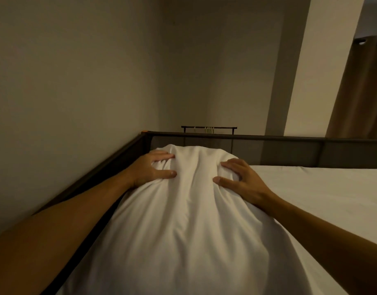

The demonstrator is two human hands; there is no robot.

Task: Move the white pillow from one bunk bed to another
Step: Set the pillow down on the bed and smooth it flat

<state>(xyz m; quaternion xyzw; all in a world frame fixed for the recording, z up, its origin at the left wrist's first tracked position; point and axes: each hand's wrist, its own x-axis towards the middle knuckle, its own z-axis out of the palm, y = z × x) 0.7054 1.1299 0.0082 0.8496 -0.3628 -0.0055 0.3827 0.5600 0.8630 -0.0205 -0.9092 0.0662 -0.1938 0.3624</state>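
Both bare forearms reach forward over the bed, and each hand presses into the far part of the white pillow. The left hand sits on the pillow's left shoulder, fingers curled over and thumb pinching a fold of cloth, so it is clamped on the pillow. The right hand mirrors it on the right side, fingers spread and bent, thumb pointing inward, bunching the case beneath it (its grip looks looser, but cloth is gathered under the fingers).

No writing or labels can be read anywhere.

The pillow lies lengthwise on the white mattress, against the left edge of the bed, its far end touching or just short of the dark rail with mesh panels that runs round the bed. A plain wall stands just beside the left rail. Beyond the far rail a dark clothes rack shows, and a brown curtain hangs at the right. The light is dim and warm.
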